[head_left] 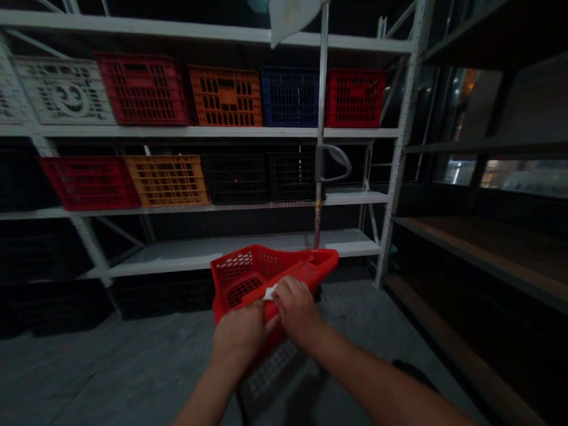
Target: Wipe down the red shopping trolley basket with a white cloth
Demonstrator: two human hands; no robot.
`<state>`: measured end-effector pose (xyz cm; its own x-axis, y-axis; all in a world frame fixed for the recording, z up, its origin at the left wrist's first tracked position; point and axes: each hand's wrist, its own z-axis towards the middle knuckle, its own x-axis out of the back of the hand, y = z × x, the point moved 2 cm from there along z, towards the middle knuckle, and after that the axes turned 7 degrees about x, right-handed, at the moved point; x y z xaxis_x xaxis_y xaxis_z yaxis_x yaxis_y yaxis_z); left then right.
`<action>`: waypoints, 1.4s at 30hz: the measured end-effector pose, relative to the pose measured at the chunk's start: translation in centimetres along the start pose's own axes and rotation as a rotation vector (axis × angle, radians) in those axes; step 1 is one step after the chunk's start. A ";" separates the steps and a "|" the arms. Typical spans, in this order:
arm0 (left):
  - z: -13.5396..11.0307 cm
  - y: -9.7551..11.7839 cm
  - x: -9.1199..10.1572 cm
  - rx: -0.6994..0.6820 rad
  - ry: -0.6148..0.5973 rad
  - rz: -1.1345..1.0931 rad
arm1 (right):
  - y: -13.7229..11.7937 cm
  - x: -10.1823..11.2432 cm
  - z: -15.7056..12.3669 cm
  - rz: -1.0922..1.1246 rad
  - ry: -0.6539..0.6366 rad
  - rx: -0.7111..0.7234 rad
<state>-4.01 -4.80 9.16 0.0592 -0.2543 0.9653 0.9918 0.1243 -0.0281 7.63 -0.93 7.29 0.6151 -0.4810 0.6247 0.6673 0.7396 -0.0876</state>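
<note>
Seemingly light and stiff, the red plastic crate (242,277) was held tilted over the concrete floor (84,385), its rim (309,265) the likely best hold; the left hand (239,333) was closed around it, the right hand (296,311) pinching a white scrap (269,293) against it.

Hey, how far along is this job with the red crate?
Looks done: crates sit on the shelves, such as the orange crate and the blue crate. In hand: the left hand and right hand grip the red crate, with a white scrap between them. Left: hard to say; black crates sit low under the shelves, too dark to judge.
</note>
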 end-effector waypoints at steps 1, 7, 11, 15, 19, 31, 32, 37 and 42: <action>-0.1 -0.2 0.1 -0.008 0.008 0.010 | 0.6 0.2 -0.4 -0.006 0.034 -0.014; 0.1 -1.0 0.1 -0.036 0.023 0.064 | 9.4 0.6 -2.7 0.221 0.472 -0.416; 0.4 -1.2 -0.1 -0.073 0.033 0.077 | 7.6 -2.4 -4.2 0.460 0.682 -0.653; 0.6 -1.8 -0.3 -0.077 0.047 0.086 | 3.3 -5.1 -5.0 0.666 0.674 -0.713; 0.8 -2.3 -0.4 -0.100 0.012 0.094 | 5.1 -4.3 -4.3 0.632 0.729 -0.755; 0.8 -3.2 -0.2 -0.116 0.027 0.061 | 8.7 1.0 -2.0 0.372 0.298 -0.419; 0.8 -3.4 -0.2 -0.114 0.026 0.056 | 9.3 1.9 -1.2 0.319 0.193 -0.385; 1.1 -4.6 -0.2 -0.097 0.017 0.013 | 12.7 3.6 3.6 0.228 -0.311 -0.338; 0.5 -3.2 0.4 -0.143 0.228 -0.109 | 13.0 1.1 6.7 0.361 -0.274 -0.372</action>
<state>-7.22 -4.78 9.76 -0.0410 -0.4699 0.8818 0.9986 -0.0478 0.0209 14.20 11.27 12.04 0.7331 -0.0532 0.6781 0.5685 0.5953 -0.5679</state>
